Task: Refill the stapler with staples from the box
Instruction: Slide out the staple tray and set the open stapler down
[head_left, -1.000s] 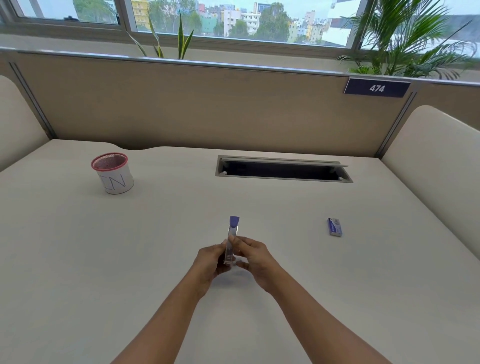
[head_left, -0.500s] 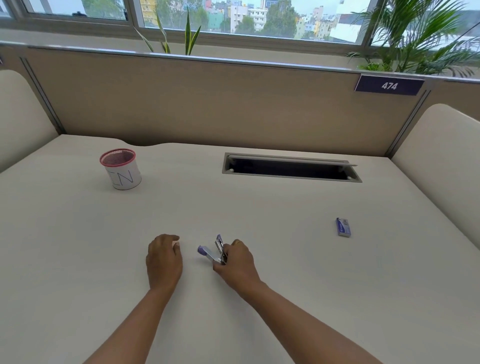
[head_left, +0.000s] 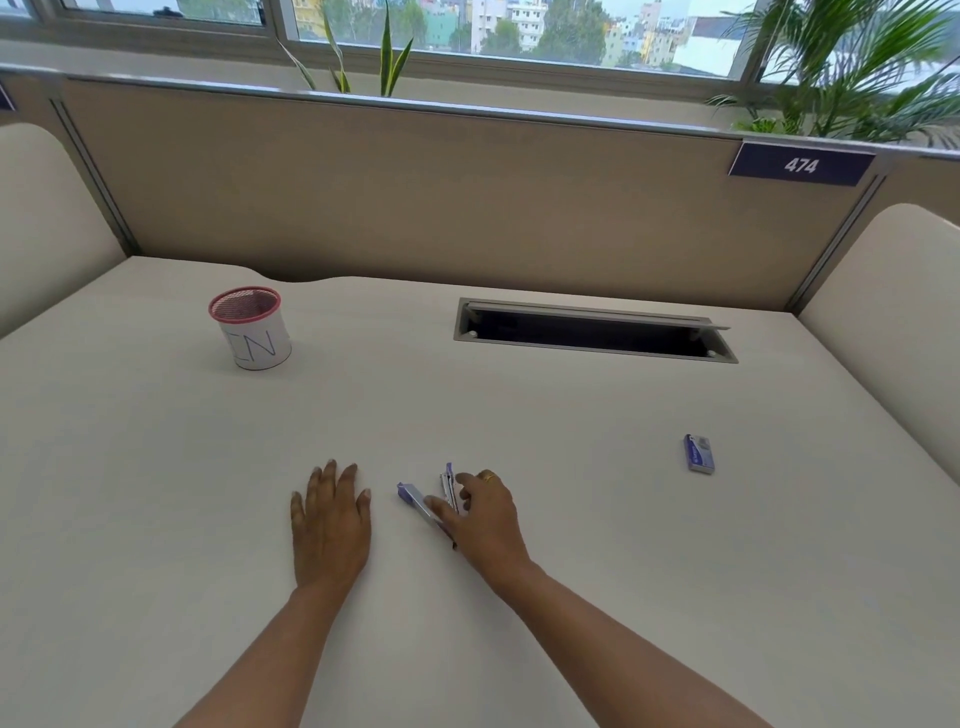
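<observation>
Moved: stapler (head_left: 418, 501) lowered from mid-air onto counter (head_left: 156, 519); left hand (head_left: 330, 525) let go.
Stapler: toward near edge, hinged open, likely for loading.
Grip: right hand (head_left: 483, 514) fingers clasp stapler, steadying it.
Rest: left hand flat, fingers released.
Staples: box (head_left: 698, 453) toward right edge, untouched.
Count: one stapler, one box, one cup (head_left: 251, 327).
</observation>
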